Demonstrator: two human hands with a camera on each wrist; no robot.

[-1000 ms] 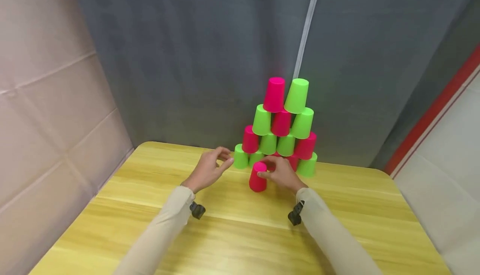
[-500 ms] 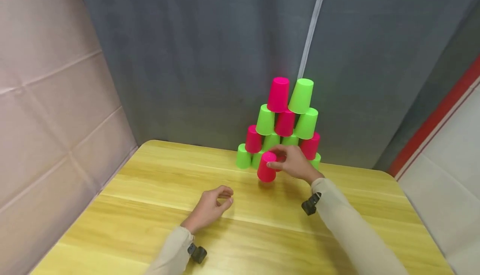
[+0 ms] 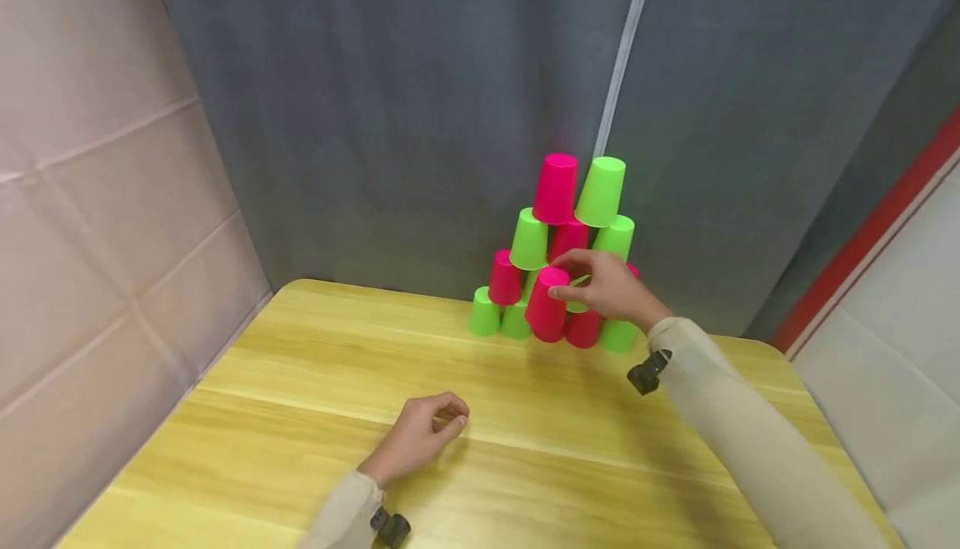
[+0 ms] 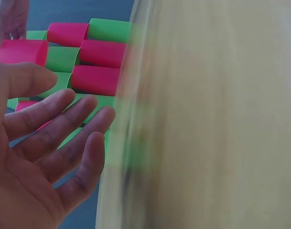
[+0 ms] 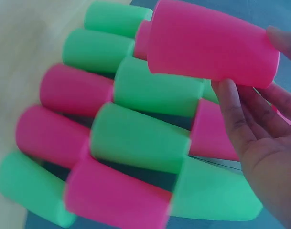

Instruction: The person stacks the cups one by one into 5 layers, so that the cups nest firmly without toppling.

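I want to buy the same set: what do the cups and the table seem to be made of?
The pink cup in the right hand, like the stacked cups, looks like thin matte plastic: uniform bright colour, smooth walls, soft sheen. The table looks like glossy wood or wood-grain laminate: yellow streaked grain, faint reflections.

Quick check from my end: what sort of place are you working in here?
Probably a makeshift recording booth, not a home. A grey fabric backdrop hangs behind a wooden table, with a padded beige panel to the left. On the table stands a pyramid of cups; the right hand holds a pink cup.
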